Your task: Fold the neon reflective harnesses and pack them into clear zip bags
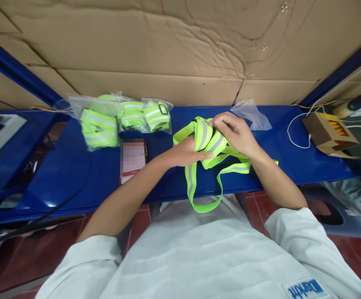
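Note:
Neon yellow-green reflective straps (191, 182) with a grey stripe are partly wound in a bundle between my hands. My left hand (188, 151) is inside the wound loops, its thumb stretched along the near side and its other fingers hidden by the webbing. From the right, my right hand (233, 128) pinches the top of the bundle between thumb and fingers. A long loop of strap hangs over the near edge of the blue table (168, 182), and more strap trails on the tabletop under my right wrist.
Several bagged strap bundles (99, 128) lie at the back left. A phone-sized object (133, 160) is near my left forearm. An empty clear bag (253, 114) lies behind my right hand. At right are a white cable (292, 141) and an open cardboard box (331, 133).

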Motion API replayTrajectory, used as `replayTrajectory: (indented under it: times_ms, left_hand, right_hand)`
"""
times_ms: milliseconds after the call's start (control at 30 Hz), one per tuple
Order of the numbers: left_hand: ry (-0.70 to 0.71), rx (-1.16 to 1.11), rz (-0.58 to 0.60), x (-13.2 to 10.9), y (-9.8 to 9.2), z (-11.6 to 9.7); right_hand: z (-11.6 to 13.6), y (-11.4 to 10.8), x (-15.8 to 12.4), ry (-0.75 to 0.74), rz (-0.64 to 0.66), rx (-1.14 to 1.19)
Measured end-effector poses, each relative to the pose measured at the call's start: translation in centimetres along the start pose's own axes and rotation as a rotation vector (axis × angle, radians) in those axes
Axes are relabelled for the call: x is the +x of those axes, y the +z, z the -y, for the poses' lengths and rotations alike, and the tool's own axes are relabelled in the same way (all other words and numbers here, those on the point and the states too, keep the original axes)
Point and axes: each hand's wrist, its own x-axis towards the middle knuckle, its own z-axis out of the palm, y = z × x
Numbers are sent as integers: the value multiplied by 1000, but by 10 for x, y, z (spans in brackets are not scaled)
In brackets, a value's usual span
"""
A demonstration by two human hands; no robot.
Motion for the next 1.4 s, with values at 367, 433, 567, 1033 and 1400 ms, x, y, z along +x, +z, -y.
replayTrajectory:
  times_ms: [367,433,567,1033,1400]
  left_hand:
    - [-266,-567,-77,2,13,-10]
    - [-271,-743,-102,2,18,-17]
    - [-204,-991,9,1,21,-23]
    - [-69,-437,44,-4,0,-23]
    - [46,-103,238,-6,12,-11]
  right_hand:
    - [2,5,-5,-211,68,-376]
    - [7,0,-1,-225,-9,-409]
    - [28,-10,15,-243,-34,-447]
    - [52,-22,38,43,-96,158]
    - [5,-2,11,447,93,654]
